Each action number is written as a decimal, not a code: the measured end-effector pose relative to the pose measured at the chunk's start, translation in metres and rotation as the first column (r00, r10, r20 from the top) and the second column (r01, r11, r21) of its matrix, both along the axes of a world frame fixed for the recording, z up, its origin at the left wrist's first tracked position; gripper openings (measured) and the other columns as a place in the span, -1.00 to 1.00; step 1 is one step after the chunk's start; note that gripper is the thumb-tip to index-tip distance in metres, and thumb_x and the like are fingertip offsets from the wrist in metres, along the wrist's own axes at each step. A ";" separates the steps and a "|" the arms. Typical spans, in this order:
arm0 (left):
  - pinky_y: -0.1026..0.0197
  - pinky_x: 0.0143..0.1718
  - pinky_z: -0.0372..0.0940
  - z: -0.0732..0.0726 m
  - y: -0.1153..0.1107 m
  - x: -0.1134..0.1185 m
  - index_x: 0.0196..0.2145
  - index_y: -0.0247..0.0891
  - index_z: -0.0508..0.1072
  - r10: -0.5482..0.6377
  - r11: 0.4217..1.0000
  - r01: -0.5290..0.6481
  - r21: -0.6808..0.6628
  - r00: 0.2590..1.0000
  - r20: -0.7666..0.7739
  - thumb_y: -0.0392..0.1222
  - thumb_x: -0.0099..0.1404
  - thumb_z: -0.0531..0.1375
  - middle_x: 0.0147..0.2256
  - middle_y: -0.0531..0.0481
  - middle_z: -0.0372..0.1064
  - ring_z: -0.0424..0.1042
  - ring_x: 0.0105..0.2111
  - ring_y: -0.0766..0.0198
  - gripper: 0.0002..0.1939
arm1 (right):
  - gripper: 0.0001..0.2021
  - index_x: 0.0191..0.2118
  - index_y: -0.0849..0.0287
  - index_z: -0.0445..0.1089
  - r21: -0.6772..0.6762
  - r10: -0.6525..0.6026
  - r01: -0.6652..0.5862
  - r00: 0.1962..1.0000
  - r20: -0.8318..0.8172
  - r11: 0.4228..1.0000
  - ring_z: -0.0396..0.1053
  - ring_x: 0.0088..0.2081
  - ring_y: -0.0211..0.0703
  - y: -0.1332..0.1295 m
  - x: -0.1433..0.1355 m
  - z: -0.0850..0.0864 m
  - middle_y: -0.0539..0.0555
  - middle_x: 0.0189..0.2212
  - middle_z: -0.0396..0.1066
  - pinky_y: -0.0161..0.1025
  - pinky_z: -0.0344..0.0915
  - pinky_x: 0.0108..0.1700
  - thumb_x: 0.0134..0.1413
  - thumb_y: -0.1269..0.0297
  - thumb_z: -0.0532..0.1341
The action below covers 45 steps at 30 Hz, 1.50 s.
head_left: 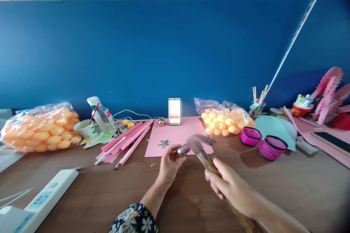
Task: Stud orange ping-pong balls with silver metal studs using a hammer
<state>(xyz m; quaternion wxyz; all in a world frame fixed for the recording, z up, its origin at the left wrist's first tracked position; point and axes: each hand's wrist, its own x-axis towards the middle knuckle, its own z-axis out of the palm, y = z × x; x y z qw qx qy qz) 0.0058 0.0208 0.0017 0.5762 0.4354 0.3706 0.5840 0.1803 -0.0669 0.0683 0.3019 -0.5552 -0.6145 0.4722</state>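
Between the thumb and fingers of my left hand (171, 164) is a shiny silver ball (181, 151), held just above the front edge of a pink sheet (186, 131). My right hand (228, 182) is wrapped round the wooden handle of a claw hammer (206, 160). The hammer's head, slightly blurred, is at the right side of the ball; whether they touch I cannot tell. On the pink sheet lie a small pile of shiny metal pieces (163, 143) and, at its back edge, another silver ball (161, 122).
Bags of orange balls stand left (41, 131) and right (224, 122). Pink paper strips (128, 142), a paper cup (84, 127) and a plastic bottle (101, 114) lie left. Magenta mesh bands (272, 147) sit right. A white power strip (46, 196) is front left. A blue partition (164, 51) closes the back.
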 end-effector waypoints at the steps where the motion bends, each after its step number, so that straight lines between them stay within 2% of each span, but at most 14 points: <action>1: 0.29 -0.29 0.29 0.000 0.000 0.001 -0.26 -0.26 0.42 0.007 1.000 -0.007 0.009 1.000 -0.016 -0.44 -0.15 0.31 -0.31 -0.03 0.44 0.42 -0.32 0.26 -0.59 | -0.76 -0.34 0.16 0.16 0.002 0.002 -0.002 1.000 0.009 1.000 0.14 -0.59 -0.35 0.000 0.001 0.000 -0.12 -0.62 0.16 -0.36 0.15 -0.50 0.16 0.09 -0.05; 6: 0.26 -0.24 0.30 -0.007 -0.001 0.003 -0.28 -0.27 0.43 0.012 0.998 -0.009 0.064 0.999 -0.036 -0.45 -0.14 0.30 -0.31 -0.06 0.44 0.43 -0.32 0.25 -0.61 | -0.73 -0.33 0.17 0.18 0.042 -0.020 0.019 1.000 0.021 0.999 0.15 -0.58 -0.34 0.001 0.004 -0.001 -0.11 -0.62 0.16 -0.36 0.15 -0.51 0.16 0.07 -0.06; 9: 0.26 -0.25 0.30 -0.009 0.000 0.002 -0.29 -0.28 0.44 0.002 0.999 -0.001 0.050 0.999 -0.035 -0.43 -0.15 0.32 -0.33 -0.07 0.45 0.44 -0.33 0.24 -0.62 | -0.71 -0.34 0.17 0.19 0.050 -0.007 0.005 0.999 0.038 0.999 0.16 -0.60 -0.35 0.003 0.006 -0.001 -0.10 -0.62 0.18 -0.38 0.14 -0.54 0.14 0.04 -0.04; 12: 0.24 -0.21 0.29 -0.008 0.002 0.000 -0.24 -0.28 0.43 0.014 1.000 -0.014 0.001 0.999 -0.047 -0.39 -0.16 0.33 -0.31 -0.08 0.46 0.45 -0.31 0.23 -0.56 | -0.69 -0.34 0.17 0.22 0.133 -0.050 0.037 0.994 0.095 0.990 0.20 -0.59 -0.33 0.008 0.014 0.001 -0.07 -0.60 0.23 -0.37 0.15 -0.53 0.15 0.04 -0.07; 14: 0.23 -0.19 0.29 -0.008 0.003 -0.002 -0.22 -0.28 0.42 0.041 0.998 -0.043 -0.036 0.998 -0.051 -0.38 -0.16 0.34 -0.29 -0.09 0.46 0.44 -0.29 0.23 -0.54 | -0.71 -0.35 0.17 0.24 0.232 -0.112 0.065 0.974 0.195 0.971 0.25 -0.56 -0.29 0.013 0.025 0.001 -0.05 -0.59 0.27 -0.34 0.17 -0.49 0.15 0.07 -0.05; 16: 0.22 -0.20 0.30 -0.009 0.004 -0.002 -0.22 -0.28 0.41 0.055 0.997 -0.057 -0.058 0.997 -0.049 -0.37 -0.17 0.34 -0.27 -0.09 0.46 0.44 -0.29 0.24 -0.53 | -0.76 -0.33 0.16 0.28 0.332 -0.173 0.060 0.930 0.323 0.941 0.32 -0.48 -0.21 0.018 0.039 -0.003 -0.01 -0.54 0.34 -0.29 0.20 -0.40 0.13 0.12 -0.01; 18: 0.22 -0.22 0.32 -0.010 0.005 -0.003 -0.23 -0.28 0.41 0.051 0.997 -0.054 -0.062 0.997 -0.051 -0.36 -0.17 0.34 -0.26 -0.09 0.45 0.44 -0.31 0.25 -0.54 | -0.79 -0.23 0.14 0.30 0.400 -0.226 0.036 0.869 0.439 0.916 0.37 -0.32 -0.10 0.022 0.056 -0.010 0.06 -0.39 0.41 -0.24 0.22 -0.28 0.10 0.17 0.03; 20: 0.22 -0.23 0.32 -0.011 0.005 -0.003 -0.22 -0.28 0.41 0.040 0.997 -0.044 -0.059 0.997 -0.069 -0.33 -0.17 0.35 -0.24 -0.10 0.44 0.44 -0.30 0.24 -0.54 | -0.77 -0.17 0.12 0.30 0.421 -0.280 0.032 0.792 0.542 0.906 0.38 -0.24 -0.03 0.025 0.073 -0.018 0.09 -0.30 0.43 -0.21 0.21 -0.24 0.06 0.19 0.06; 24: 0.20 -0.23 0.32 -0.012 0.006 -0.002 -0.19 -0.27 0.40 0.041 0.997 -0.051 -0.050 0.983 -0.180 -0.29 -0.15 0.34 -0.24 -0.10 0.43 0.44 -0.29 0.23 -0.52 | -0.76 -0.14 0.10 0.27 0.428 -0.338 0.031 0.668 0.664 0.903 0.38 -0.23 -0.02 0.026 0.100 -0.034 0.09 -0.26 0.42 -0.19 0.21 -0.25 0.04 0.22 0.06; 27: 0.21 -0.22 0.32 -0.011 0.006 -0.002 -0.19 -0.26 0.40 0.048 0.998 -0.053 -0.017 0.972 -0.229 -0.30 -0.14 0.34 -0.23 -0.09 0.42 0.44 -0.30 0.24 -0.53 | -0.77 -0.15 0.09 0.26 0.417 -0.346 0.041 0.635 0.690 0.908 0.38 -0.23 -0.04 0.027 0.112 -0.043 0.08 -0.25 0.42 -0.20 0.21 -0.26 0.05 0.22 0.05; 33: 0.25 -0.25 0.32 -0.007 0.004 -0.003 -0.24 -0.27 0.43 0.056 0.997 -0.062 -0.034 0.987 -0.149 -0.33 -0.18 0.35 -0.27 -0.08 0.44 0.44 -0.34 0.26 -0.55 | -0.77 -0.15 0.10 0.25 0.436 -0.380 0.060 0.605 0.699 0.898 0.37 -0.23 -0.05 0.032 0.125 -0.057 0.08 -0.24 0.41 -0.21 0.21 -0.27 0.07 0.21 0.03; 39: 0.17 -0.19 0.32 -0.008 0.003 -0.003 -0.15 -0.26 0.35 0.025 0.999 -0.031 -0.013 0.947 -0.321 -0.25 -0.07 0.30 -0.23 -0.07 0.42 0.43 -0.28 0.23 -0.53 | -0.78 -0.18 0.12 0.29 0.487 -0.409 0.015 0.565 0.716 0.873 0.33 -0.23 -0.05 0.037 0.131 -0.069 0.08 -0.28 0.40 -0.21 0.21 -0.22 0.03 0.22 0.07; 45: 0.18 -0.22 0.35 -0.010 0.005 -0.003 -0.16 -0.25 0.36 0.037 0.999 -0.036 0.010 0.940 -0.338 -0.23 -0.08 0.30 -0.23 -0.07 0.42 0.44 -0.29 0.24 -0.54 | -0.77 -0.16 0.11 0.30 0.522 -0.433 -0.033 0.515 0.739 0.852 0.30 -0.23 -0.05 0.038 0.134 -0.073 0.09 -0.28 0.36 -0.19 0.22 -0.20 0.03 0.21 0.08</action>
